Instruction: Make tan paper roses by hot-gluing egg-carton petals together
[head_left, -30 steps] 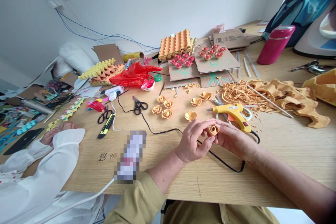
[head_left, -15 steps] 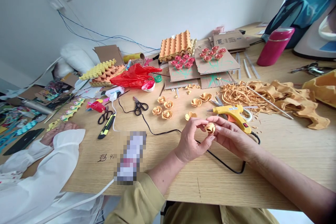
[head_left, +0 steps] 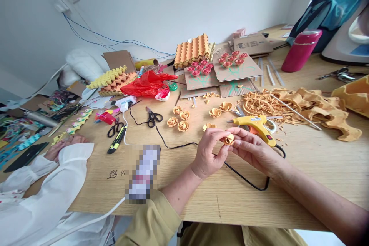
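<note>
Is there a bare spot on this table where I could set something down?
Yes. The widest lies between the right forearm and the egg-carton scraps. Others: between the two arms, below the looped black cord; and between the blurred rectangle and the left hand. The back is crowded with egg trays, cardboard and red flowers.

One bud [head_left: 229, 139]; four orange roses [head_left: 183, 126]; three open orange flowers [head_left: 215, 113].

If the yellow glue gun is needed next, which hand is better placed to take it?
Probably the right hand: the yellow glue gun lies just beyond it, handle on that side. Both hands hold the small flower, so the left hand would have to keep it.
</note>
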Tool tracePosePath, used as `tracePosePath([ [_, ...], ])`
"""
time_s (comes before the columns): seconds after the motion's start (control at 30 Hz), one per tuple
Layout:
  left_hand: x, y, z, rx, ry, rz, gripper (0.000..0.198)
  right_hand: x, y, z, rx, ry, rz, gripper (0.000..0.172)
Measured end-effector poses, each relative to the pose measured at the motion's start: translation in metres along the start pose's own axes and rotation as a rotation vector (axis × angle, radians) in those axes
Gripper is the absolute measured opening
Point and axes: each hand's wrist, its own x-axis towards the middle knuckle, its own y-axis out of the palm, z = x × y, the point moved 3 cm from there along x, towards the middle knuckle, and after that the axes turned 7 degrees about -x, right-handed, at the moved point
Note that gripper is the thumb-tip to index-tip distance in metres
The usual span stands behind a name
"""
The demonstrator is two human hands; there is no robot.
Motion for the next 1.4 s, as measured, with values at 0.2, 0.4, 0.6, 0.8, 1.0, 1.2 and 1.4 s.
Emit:
tracePosePath([
  [0.2,0.0,0.001,0.0,0.014,0.002,0.001,0.029,0.0,0.002,0.002,-0.037,-0.015,-0.003,0.023],
  [0.4,0.002,-0.001,-0.003,0.016,-0.004,-0.011,0.026,-0.001,0.003,0.003,-0.071,-0.022,-0.01,0.024],
  [0.6,0.007,-0.023,0.01,0.116,-0.11,-0.189,0.022,-0.002,-0.007,0.01,-0.188,-0.12,-0.139,0.022],
  [0.8,0.006,-0.038,0.034,0.085,-0.284,-0.291,0.02,-0.004,-0.015,0.028,-0.353,-0.235,-0.31,0.019],
  [1.0,0.005,-0.043,0.044,0.133,-0.331,-0.272,0.023,-0.01,-0.03,0.047,-0.71,-0.246,-0.469,0.025],
  [1.2,0.006,-0.045,0.052,0.142,-0.379,-0.241,0.02,-0.012,-0.049,0.067,-1.164,-0.266,-0.68,0.022],
  [1.4,0.006,-0.033,0.041,0.109,-0.304,-0.068,0.019,-0.008,-0.055,0.066,-1.479,-0.245,-0.698,0.023],
])
